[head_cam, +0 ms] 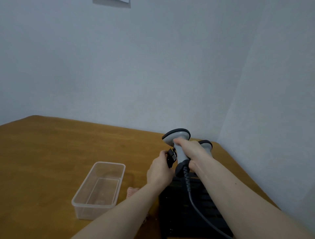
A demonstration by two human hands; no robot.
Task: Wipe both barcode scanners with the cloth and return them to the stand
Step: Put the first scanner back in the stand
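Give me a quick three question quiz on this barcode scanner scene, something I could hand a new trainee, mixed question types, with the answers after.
1. True or false: the right hand grips the scanner by its handle.
2. The clear plastic container on the table holds: A) the pink cloth B) nothing visible C) a scanner.
3. Fill in: the second scanner shows behind the ___ hand.

Key: 1 true; 2 B; 3 right.

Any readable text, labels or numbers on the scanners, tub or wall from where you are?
None can be read.
Grey barcode scanner held in the right hand: no legible marking.
Clear plastic rectangular tub: no label visible.
White paper on the wall: cut off by the frame, no print visible.
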